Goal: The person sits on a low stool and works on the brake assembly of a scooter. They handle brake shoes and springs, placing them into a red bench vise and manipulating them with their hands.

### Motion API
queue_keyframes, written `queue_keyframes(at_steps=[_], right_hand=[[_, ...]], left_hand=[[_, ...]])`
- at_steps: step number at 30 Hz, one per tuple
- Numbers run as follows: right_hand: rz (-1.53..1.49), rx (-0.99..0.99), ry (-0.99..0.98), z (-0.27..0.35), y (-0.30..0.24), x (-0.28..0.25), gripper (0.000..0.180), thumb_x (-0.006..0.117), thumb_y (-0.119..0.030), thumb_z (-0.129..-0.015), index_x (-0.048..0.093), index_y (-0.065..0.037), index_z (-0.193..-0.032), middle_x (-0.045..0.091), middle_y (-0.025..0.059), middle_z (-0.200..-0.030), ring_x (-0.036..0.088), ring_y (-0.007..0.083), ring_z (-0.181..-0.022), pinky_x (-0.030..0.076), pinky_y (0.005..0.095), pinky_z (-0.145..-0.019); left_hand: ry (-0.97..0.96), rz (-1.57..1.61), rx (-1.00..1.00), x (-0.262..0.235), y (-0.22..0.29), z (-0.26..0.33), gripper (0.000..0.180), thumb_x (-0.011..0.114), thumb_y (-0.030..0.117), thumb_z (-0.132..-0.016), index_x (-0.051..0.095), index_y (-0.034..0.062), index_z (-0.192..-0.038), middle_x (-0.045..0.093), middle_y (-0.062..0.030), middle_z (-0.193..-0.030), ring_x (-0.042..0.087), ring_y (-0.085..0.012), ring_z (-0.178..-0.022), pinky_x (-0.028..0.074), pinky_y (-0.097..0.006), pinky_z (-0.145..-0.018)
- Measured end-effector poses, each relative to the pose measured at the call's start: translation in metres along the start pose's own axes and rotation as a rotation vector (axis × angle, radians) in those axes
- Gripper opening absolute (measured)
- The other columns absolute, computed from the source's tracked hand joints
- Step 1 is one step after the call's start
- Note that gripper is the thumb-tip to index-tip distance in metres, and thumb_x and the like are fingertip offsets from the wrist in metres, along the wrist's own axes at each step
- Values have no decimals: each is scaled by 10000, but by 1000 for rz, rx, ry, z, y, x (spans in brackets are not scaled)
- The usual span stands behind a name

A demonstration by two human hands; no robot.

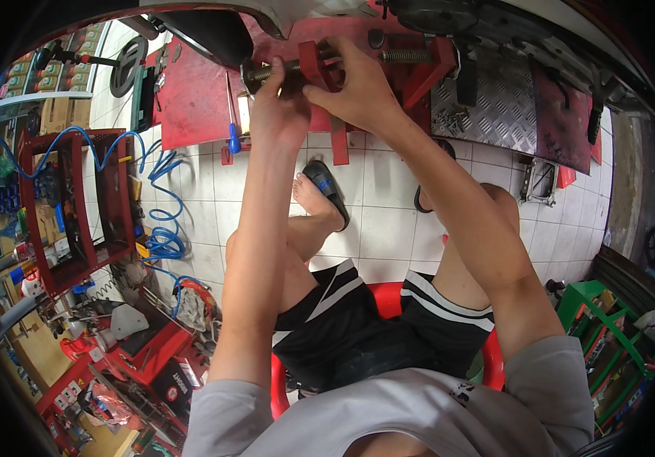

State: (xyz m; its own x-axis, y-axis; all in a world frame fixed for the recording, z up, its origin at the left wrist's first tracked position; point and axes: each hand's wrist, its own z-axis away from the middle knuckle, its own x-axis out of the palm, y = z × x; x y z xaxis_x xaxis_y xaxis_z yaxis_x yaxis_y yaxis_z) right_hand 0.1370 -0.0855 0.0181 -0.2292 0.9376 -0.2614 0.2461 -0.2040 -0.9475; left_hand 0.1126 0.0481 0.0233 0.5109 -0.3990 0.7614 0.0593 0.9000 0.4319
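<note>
Both my arms reach up to a red metal clamp fixture (426,72) on a red lift platform (190,99). My left hand (275,103) is closed around a dark threaded rod (266,72) that runs through the fixture. My right hand (354,87) grips the red bracket (313,65) on that rod, fingers wrapped over it. A coil spring (406,55) sits on the rod to the right of my hands. I sit on a red plastic stool (388,297), in black shorts and sandals.
A blue-handled screwdriver (232,129) lies on the platform left of my hands. A blue coiled air hose (161,228) hangs by a red tool rack (68,206) at left. A checker-plate ramp (495,99) is at upper right. A green crate (602,327) stands at lower right.
</note>
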Motion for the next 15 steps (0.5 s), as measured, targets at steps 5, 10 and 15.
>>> queue_keyframes(at_steps=[5,10,15], right_hand=[[23,-26,1,-2,-1,5,620,765,-225,-661,511,5,-1178,615,184,-1115,625,307,-1017,502,384,-880],[-16,-90,35,-4,4,2,636,781,-208,-654,516,-8,-1197,619,179,-1119,629,290,-1020,503,376,-887],[128,-47,84,-3,15,0,666,806,-229,-555,547,-15,-1129,582,199,-1043,583,345,-977,475,410,-849]], left_hand=[[-103,-34,51,-20,5,-7,240,547,145,-957,530,44,-1174,575,-110,-1175,529,-266,-1129,386,-420,-1043],[-130,-40,8,-15,5,-11,222,586,189,-947,575,55,-1124,601,-110,-1087,569,-241,-973,471,-382,-886],[-451,-120,-260,-42,13,-17,248,570,171,-952,586,76,-1180,618,-93,-1158,601,-222,-1011,516,-356,-869]])
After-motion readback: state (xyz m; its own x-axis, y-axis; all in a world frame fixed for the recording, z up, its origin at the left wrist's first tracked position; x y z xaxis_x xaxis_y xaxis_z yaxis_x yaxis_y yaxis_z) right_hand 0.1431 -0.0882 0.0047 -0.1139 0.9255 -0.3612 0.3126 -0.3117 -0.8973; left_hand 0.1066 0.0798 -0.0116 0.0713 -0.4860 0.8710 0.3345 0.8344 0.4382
